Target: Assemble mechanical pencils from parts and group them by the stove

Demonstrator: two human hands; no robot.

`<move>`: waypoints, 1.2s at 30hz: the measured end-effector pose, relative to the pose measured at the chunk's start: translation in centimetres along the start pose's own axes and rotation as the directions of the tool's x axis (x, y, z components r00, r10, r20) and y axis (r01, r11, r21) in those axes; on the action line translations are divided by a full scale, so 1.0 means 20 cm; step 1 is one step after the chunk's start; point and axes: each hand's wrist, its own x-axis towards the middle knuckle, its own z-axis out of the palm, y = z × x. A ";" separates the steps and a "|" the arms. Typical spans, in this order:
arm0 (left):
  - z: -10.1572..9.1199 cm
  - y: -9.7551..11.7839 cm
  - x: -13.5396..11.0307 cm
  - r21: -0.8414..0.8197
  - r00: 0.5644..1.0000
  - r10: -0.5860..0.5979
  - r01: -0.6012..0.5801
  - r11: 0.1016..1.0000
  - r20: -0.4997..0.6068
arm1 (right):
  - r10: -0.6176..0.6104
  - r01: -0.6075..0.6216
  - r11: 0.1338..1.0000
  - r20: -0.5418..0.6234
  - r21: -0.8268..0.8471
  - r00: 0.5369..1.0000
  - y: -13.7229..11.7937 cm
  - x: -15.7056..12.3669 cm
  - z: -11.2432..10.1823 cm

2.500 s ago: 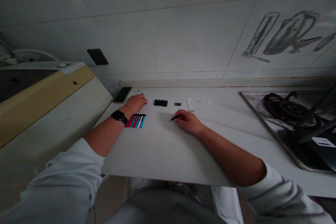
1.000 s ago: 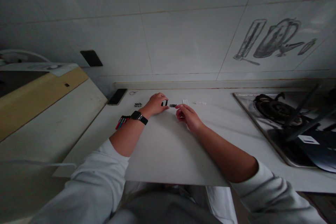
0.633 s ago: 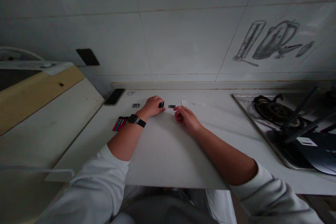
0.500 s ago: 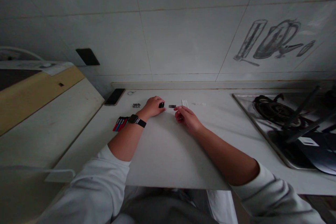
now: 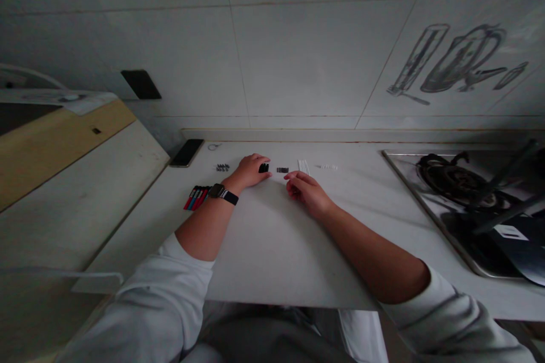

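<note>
Left hand [image 5: 248, 172] half-curled around a ribbed row of black cylinders [image 5: 264, 168], grip unclear; right hand [image 5: 307, 190] loosely bent, hold unclear, slim white rods [image 5: 302, 165] just beyond.

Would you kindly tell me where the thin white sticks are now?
In the head view, the thin white sticks lie right of center on the countertop, just beyond the right hand, with small dark pieces to their left.

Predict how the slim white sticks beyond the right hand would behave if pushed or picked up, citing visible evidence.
The white sticks probably weigh little, being so slim. They look straight, which suggests stiff rather than floppy. Side by side on the flat counter, they might slide or roll apart if nudged; their cross-section is too small to tell.
</note>
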 end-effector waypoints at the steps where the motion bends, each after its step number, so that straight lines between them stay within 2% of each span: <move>1: 0.00 0.00 0.00 -0.007 1.000 0.004 -0.004 1.000 -0.003 | 0.000 0.000 1.000 0.003 -0.003 1.000 0.00 0.00 0.00; 5: 0.01 0.01 -0.01 -0.025 1.000 0.021 -0.021 0.999 -0.013 | -0.006 0.006 1.000 0.013 -0.016 1.000 0.01 0.01 0.00; 8: -0.02 0.04 -0.01 -0.054 0.999 0.026 -0.029 0.998 -0.046 | -0.004 0.005 0.999 0.022 -0.032 1.000 0.01 0.01 -0.01; 10: -0.09 0.09 -0.01 -0.122 0.996 0.056 -0.065 0.990 -0.072 | -0.009 0.010 0.999 0.023 -0.034 1.000 0.01 0.01 -0.01; 13: -0.24 0.20 -0.03 -0.266 0.987 0.101 -0.132 0.955 -0.128 | -0.029 0.030 0.999 0.017 -0.028 0.999 0.00 0.00 -0.01; 16: -0.38 0.34 -0.09 -0.425 0.988 0.050 -0.109 0.898 -0.148 | -0.043 0.043 0.998 0.017 -0.049 0.999 -0.02 0.00 0.00; 19: -0.44 0.45 -0.20 -0.505 0.993 0.052 -0.099 0.857 -0.106 | -0.054 0.056 0.993 0.021 -0.103 0.998 -0.02 -0.01 0.00; 21: -0.42 0.48 -0.26 -0.518 0.993 0.106 -0.120 0.847 -0.056 | -0.065 0.069 0.987 0.032 -0.144 0.997 -0.02 -0.01 0.00; 24: -0.30 0.47 -0.34 -0.495 0.989 0.148 -0.137 0.858 -0.018 | -0.085 0.096 0.958 0.053 -0.269 0.995 0.00 -0.01 0.00; 29: -0.11 0.38 -0.37 -0.407 0.975 0.210 -0.164 0.899 0.071 | -0.136 0.189 0.831 0.138 -0.523 0.981 0.04 -0.01 -0.02; 32: -0.09 0.36 -0.37 -0.352 0.965 0.251 -0.209 0.912 0.076 | -0.181 0.238 0.770 0.155 -0.592 0.971 0.05 0.00 -0.03; 36: -0.10 0.35 -0.37 -0.274 0.951 0.300 -0.270 0.923 0.074 | -0.233 0.270 0.672 0.148 -0.690 0.961 0.05 -0.01 -0.04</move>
